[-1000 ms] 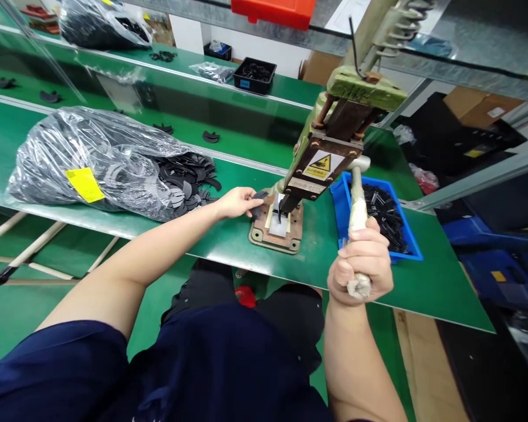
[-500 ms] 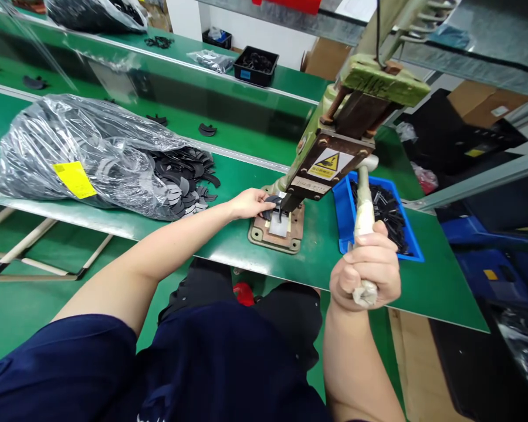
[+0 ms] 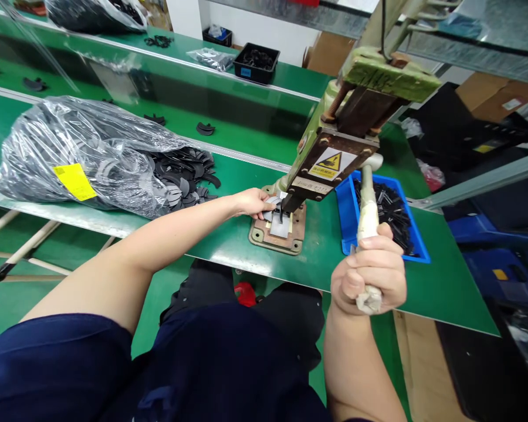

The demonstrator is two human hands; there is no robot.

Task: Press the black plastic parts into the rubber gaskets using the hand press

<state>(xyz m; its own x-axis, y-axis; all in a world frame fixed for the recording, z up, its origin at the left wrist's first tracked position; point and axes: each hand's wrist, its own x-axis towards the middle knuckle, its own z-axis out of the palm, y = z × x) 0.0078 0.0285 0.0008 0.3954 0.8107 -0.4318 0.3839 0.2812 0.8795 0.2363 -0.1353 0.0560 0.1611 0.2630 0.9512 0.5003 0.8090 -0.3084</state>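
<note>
A green hand press (image 3: 334, 146) stands on the green table (image 3: 229, 240), its rusty base plate (image 3: 276, 234) in front of me. My left hand (image 3: 253, 203) pinches a small dark curved piece (image 3: 273, 203) and holds it on the base under the press head. My right hand (image 3: 369, 275) is closed around the wrapped end of the press lever (image 3: 366, 214), which points down toward me.
A clear plastic bag (image 3: 83, 155) with a yellow label spills several dark pieces (image 3: 185, 176) to the left of the press. A blue bin (image 3: 418, 237) of dark parts sits right of it. A black tray (image 3: 256, 61) stands on the far bench.
My left hand has pushed the dark piece further in under the press head. My right hand has stayed closed on the lever and drawn it slightly lower.
</note>
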